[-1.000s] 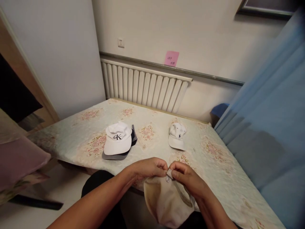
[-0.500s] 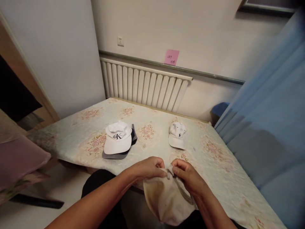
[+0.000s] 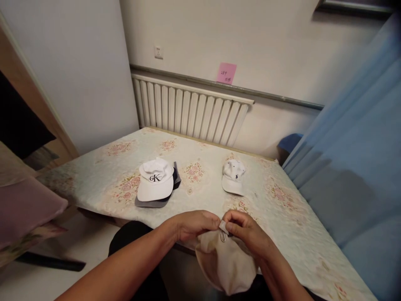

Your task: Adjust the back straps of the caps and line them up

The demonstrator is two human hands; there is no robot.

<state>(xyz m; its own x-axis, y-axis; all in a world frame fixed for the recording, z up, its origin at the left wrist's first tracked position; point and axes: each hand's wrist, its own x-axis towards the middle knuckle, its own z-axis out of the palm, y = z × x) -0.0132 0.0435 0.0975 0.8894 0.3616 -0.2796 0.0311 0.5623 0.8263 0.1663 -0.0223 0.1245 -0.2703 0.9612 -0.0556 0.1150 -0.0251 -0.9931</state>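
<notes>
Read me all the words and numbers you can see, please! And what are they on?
"CK": on the front of the left white cap; the tiny writing across it is too small to read.
Pink note on the wall: two handwritten lines, too small to read surely.
Right white cap: a small dark emblem, no readable letters.
Beige cap: no writing visible.

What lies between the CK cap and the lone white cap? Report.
Dark material jutting from under the CK cap, then flowered covering up to the lone cap, in head view.
</notes>
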